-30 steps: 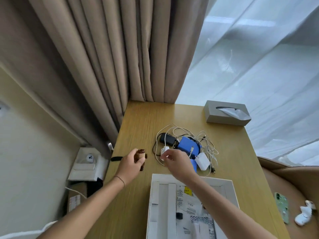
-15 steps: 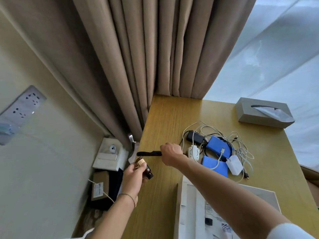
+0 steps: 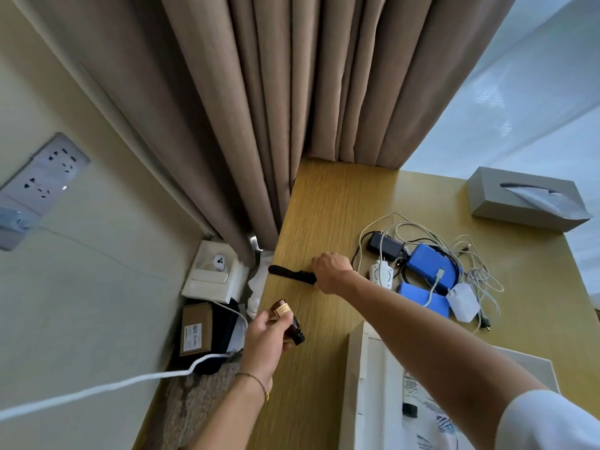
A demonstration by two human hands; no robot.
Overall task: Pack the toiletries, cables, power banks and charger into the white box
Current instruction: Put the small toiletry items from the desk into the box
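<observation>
My left hand (image 3: 268,336) holds a small brown bottle (image 3: 288,320) tilted over the table's left edge. My right hand (image 3: 331,271) is closed on one end of a slim black object (image 3: 287,273) that lies near that same edge. To the right lies a tangle of white cables (image 3: 467,254) with a black charger (image 3: 384,246), a white plug adapter (image 3: 381,275), two blue power banks (image 3: 433,269) (image 3: 422,298) and a white charger block (image 3: 463,302). The white box (image 3: 357,378) stands open at the near edge, with a white tube (image 3: 409,394) inside.
A grey tissue box (image 3: 526,198) sits at the far right of the wooden table (image 3: 328,203). Brown curtains (image 3: 292,108) hang behind it. Left of the table, on the floor, are a white carton (image 3: 212,276), a brown parcel (image 3: 194,329) and a white cord (image 3: 97,389).
The view has swung left and down. My right hand moved from the cable pile to the black object at the table's left edge. My left hand drew the bottle back toward me.
</observation>
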